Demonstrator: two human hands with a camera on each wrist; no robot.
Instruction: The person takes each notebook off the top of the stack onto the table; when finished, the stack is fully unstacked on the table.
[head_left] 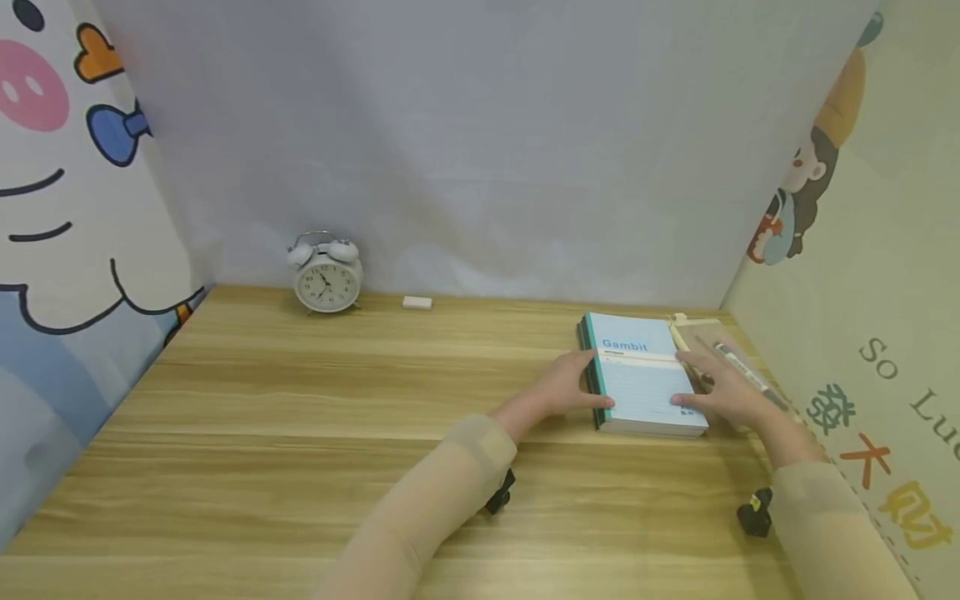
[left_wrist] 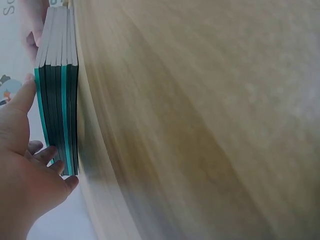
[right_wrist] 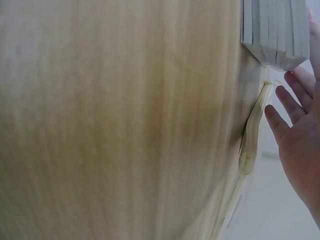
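Note:
A stack of several notebooks (head_left: 648, 392) lies at the right of the table, the top one white with "Gambit" on its cover. In the left wrist view, the notebook spines (left_wrist: 59, 117) are dark green and teal. My left hand (head_left: 567, 385) is at the stack's left side, thumb over the top cover's edge and fingers along the spines. My right hand (head_left: 723, 392) is at the opposite side, thumb at the cover's edge; its fingers look extended in the right wrist view. Beside that hand lie a tan, flat item (head_left: 708, 333) with a tassel (right_wrist: 255, 127) and a white marker (head_left: 742, 367), partly hidden.
A white twin-bell alarm clock (head_left: 327, 279) stands at the back left of the wooden table (head_left: 300, 400). Right of it lies a small white block (head_left: 417, 302), perhaps an eraser. A pale curtain (head_left: 487, 150) closes off the back, and printed sheets hang at both sides.

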